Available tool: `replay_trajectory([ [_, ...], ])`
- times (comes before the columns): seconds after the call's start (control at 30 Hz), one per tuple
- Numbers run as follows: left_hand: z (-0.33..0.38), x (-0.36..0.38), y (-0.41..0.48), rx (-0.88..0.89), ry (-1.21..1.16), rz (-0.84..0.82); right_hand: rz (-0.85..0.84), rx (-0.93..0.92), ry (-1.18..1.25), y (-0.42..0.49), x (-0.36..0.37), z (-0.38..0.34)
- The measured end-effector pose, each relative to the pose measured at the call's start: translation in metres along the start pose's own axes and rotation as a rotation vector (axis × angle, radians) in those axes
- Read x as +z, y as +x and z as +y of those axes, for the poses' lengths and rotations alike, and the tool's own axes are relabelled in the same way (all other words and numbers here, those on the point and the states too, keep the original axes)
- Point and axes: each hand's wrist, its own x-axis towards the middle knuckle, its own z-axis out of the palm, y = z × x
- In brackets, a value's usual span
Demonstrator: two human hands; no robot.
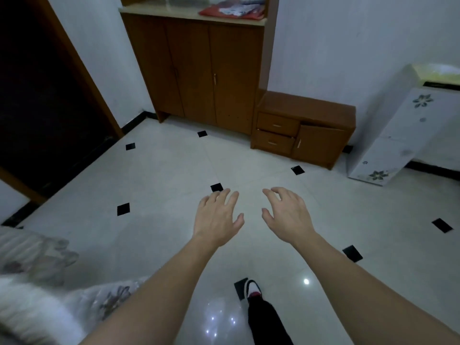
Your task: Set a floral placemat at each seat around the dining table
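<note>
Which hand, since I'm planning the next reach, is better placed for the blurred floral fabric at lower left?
Probably left. The left hand, open and empty, is on the side of the floral fabric; the right hand, also open and empty, lies farther from it.

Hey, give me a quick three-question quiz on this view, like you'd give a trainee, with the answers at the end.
1. True or false: the left hand and the right hand both hold nothing.
2. How many drawers does the low brown wooden cabinet show? A) one B) two C) four
3. Fill in: the crumpled cloth on the pale counter of the tall brown wooden cupboard is mostly ____ in colour.

Key: 1 true; 2 B; 3 red.
</note>
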Motion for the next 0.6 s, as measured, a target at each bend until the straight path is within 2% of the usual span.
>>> replay_trajectory([
  [0.17,-0.043,-0.013,0.086,-0.128,0.054,0.023,-0.021,-0.115,-0.006,0.124,0.000,0.013],
  [0.3,-0.085,-0.021,0.128,-0.295,0.077,0.047,-0.039,-0.253,0.000,0.214,0.004,-0.014],
  [0.6,-0.190,-0.019,0.106,-0.684,0.090,0.023,-0.124,-0.675,0.092,0.310,0.049,-0.141],
])
